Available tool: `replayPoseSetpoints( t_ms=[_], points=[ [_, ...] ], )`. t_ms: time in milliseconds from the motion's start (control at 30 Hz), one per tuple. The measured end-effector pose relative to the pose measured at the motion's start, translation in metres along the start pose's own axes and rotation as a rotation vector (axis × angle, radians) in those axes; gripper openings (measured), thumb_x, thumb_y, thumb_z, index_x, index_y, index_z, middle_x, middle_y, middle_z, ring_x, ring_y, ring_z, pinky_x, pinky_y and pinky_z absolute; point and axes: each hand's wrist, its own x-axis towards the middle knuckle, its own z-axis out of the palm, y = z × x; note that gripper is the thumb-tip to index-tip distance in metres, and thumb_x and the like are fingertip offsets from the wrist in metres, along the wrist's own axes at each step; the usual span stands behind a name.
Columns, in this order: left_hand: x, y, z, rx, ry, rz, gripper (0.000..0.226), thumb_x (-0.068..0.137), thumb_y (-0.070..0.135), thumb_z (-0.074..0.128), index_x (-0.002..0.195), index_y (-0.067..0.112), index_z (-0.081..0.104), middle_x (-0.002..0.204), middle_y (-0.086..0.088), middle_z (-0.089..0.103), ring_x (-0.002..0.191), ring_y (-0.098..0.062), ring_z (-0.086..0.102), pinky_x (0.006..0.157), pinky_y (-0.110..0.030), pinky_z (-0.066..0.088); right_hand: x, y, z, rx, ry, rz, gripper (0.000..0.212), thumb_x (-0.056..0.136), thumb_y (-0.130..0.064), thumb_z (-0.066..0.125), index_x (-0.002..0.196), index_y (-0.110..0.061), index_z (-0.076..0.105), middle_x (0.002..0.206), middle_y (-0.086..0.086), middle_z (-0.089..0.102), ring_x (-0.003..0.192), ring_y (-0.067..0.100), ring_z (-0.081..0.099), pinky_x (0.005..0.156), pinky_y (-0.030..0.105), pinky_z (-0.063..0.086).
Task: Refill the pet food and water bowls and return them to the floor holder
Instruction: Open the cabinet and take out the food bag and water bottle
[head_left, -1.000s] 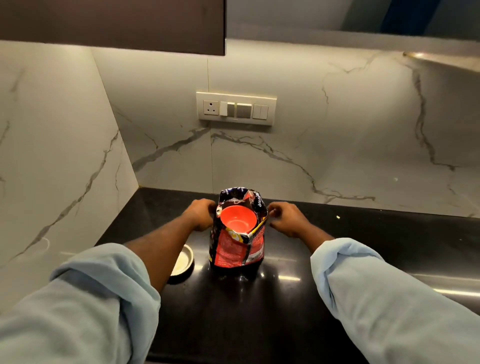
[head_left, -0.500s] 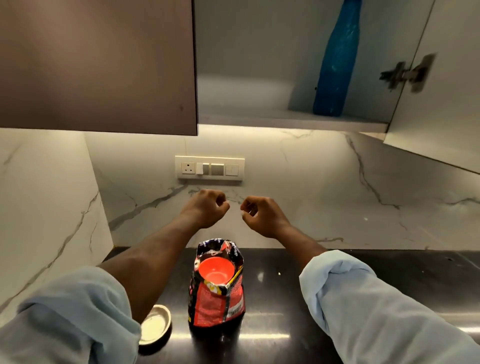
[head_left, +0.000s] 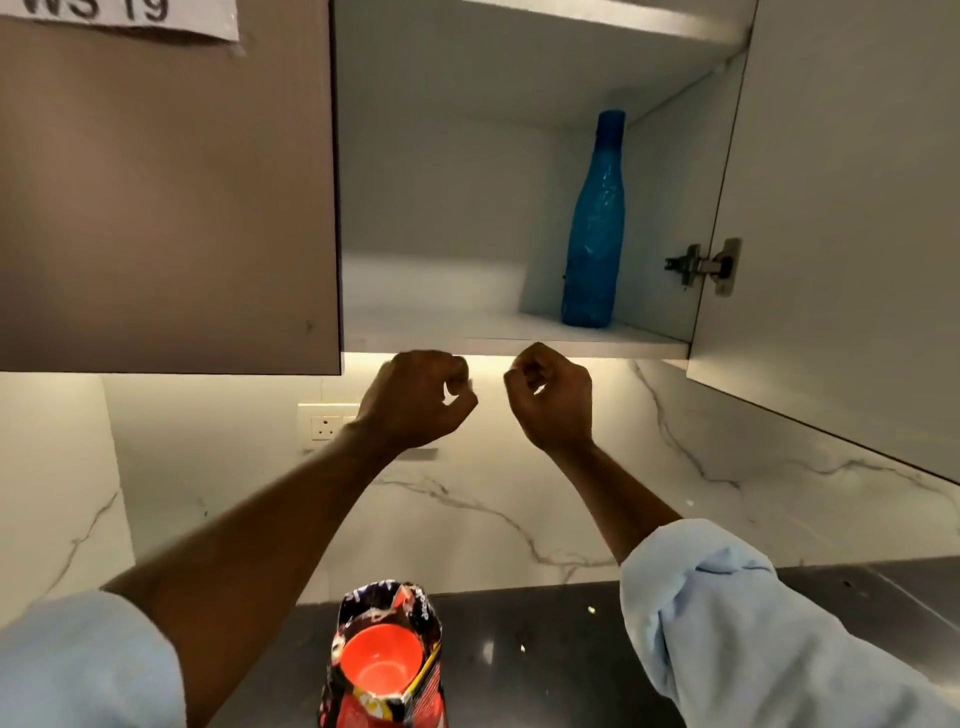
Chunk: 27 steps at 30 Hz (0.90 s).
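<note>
1 left hand (head_left: 418, 402); 1 right hand (head_left: 553, 402); 1 blue bottle (head_left: 592, 218); 1 food bag (head_left: 374, 713); 1 orange cup (head_left: 379, 662); 1 hinge (head_left: 704, 266).

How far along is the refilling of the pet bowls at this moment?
Done: the food bag stands open on the counter with an orange cup inside. In hand: nothing; the left hand and right hand are raised, curled and empty, below the open cabinet's shelf holding the blue bottle. Left: probably taking that bottle for water; no bowl or floor holder is visible.
</note>
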Motion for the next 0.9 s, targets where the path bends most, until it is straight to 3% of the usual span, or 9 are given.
replayPoseSetpoints(
  t_ms=[133, 267, 333, 433, 567, 667, 733, 800, 900],
  points=[
    [0.023, 0.014, -0.005, -0.014, 0.022, 0.043, 0.022, 0.088, 0.029, 0.070, 0.071, 0.015, 0.067, 0.066, 0.004, 0.067, 0.064, -0.022, 0.062, 0.068, -0.035, 0.054, 0.015, 0.000, -0.011, -0.088, -0.018, -0.099, 0.011, 0.089, -0.020, 0.072, 0.082, -0.013, 0.068, 0.066, -0.004, 0.065, 0.057, 0.017, 0.058, 0.056, 0.028, 0.048],
    [0.035, 0.034, -0.004, -0.019, -0.031, 0.127, 0.024, 0.085, 0.034, 0.060, 0.073, 0.016, 0.069, 0.067, 0.004, 0.067, 0.062, -0.020, 0.059, 0.065, -0.037, 0.055, 0.039, -0.012, -0.017, -0.031, 0.075, -0.225, 0.015, 0.093, -0.026, 0.066, 0.084, -0.014, 0.067, 0.066, -0.006, 0.065, 0.056, 0.011, 0.061, 0.053, 0.021, 0.048],
    [0.049, 0.042, -0.003, -0.024, 0.032, 0.141, 0.025, 0.088, 0.034, 0.060, 0.072, 0.016, 0.068, 0.065, 0.004, 0.065, 0.060, -0.019, 0.058, 0.061, -0.035, 0.053, 0.057, -0.013, -0.020, 0.038, 0.163, -0.189, 0.014, 0.095, -0.021, 0.065, 0.084, -0.012, 0.066, 0.065, -0.006, 0.063, 0.056, 0.009, 0.061, 0.053, 0.021, 0.049],
    [0.082, 0.046, -0.002, -0.035, 0.104, 0.065, 0.027, 0.094, 0.035, 0.063, 0.074, 0.017, 0.067, 0.066, 0.002, 0.066, 0.061, -0.018, 0.059, 0.060, -0.028, 0.046, 0.084, -0.005, -0.027, 0.100, 0.295, -0.027, 0.012, 0.097, -0.016, 0.066, 0.087, -0.012, 0.065, 0.069, 0.000, 0.065, 0.063, 0.015, 0.066, 0.062, 0.034, 0.061],
    [0.115, 0.035, 0.002, -0.066, 0.067, -0.086, 0.022, 0.092, 0.035, 0.067, 0.079, 0.017, 0.070, 0.074, -0.002, 0.069, 0.071, -0.022, 0.064, 0.065, -0.026, 0.040, 0.118, 0.014, -0.038, -0.010, 0.284, 0.054, 0.010, 0.093, -0.025, 0.072, 0.092, -0.022, 0.063, 0.078, -0.004, 0.068, 0.074, 0.010, 0.068, 0.075, 0.034, 0.064],
    [0.125, 0.022, 0.012, -0.052, -0.016, -0.197, 0.027, 0.095, 0.041, 0.066, 0.099, 0.015, 0.068, 0.099, -0.005, 0.073, 0.093, -0.027, 0.067, 0.076, -0.034, 0.050, 0.144, 0.030, -0.040, -0.142, 0.238, 0.119, 0.037, 0.084, -0.033, 0.081, 0.113, -0.019, 0.062, 0.107, 0.001, 0.069, 0.100, 0.017, 0.066, 0.078, 0.028, 0.057],
    [0.128, 0.016, 0.019, 0.022, -0.144, -0.267, 0.046, 0.097, 0.052, 0.063, 0.123, 0.015, 0.062, 0.126, -0.008, 0.066, 0.118, -0.030, 0.061, 0.098, -0.044, 0.051, 0.161, 0.041, -0.041, -0.285, 0.246, 0.193, 0.069, 0.077, -0.039, 0.086, 0.133, -0.015, 0.055, 0.128, 0.008, 0.062, 0.120, 0.026, 0.058, 0.088, 0.037, 0.056],
    [0.131, 0.012, 0.024, 0.075, -0.201, -0.294, 0.059, 0.097, 0.059, 0.060, 0.138, 0.017, 0.054, 0.143, -0.007, 0.058, 0.133, -0.031, 0.051, 0.108, -0.048, 0.044, 0.175, 0.052, -0.039, -0.348, 0.210, 0.297, 0.090, 0.074, -0.043, 0.090, 0.145, -0.013, 0.045, 0.138, 0.011, 0.058, 0.128, 0.032, 0.055, 0.097, 0.048, 0.056],
    [0.134, 0.008, 0.029, 0.082, -0.219, -0.302, 0.066, 0.095, 0.062, 0.061, 0.143, 0.017, 0.051, 0.148, -0.007, 0.054, 0.138, -0.030, 0.048, 0.109, -0.048, 0.042, 0.191, 0.068, -0.031, -0.231, 0.047, 0.487, 0.107, 0.072, -0.044, 0.094, 0.152, -0.016, 0.030, 0.141, 0.011, 0.057, 0.126, 0.033, 0.060, 0.101, 0.050, 0.057]
  ],
)
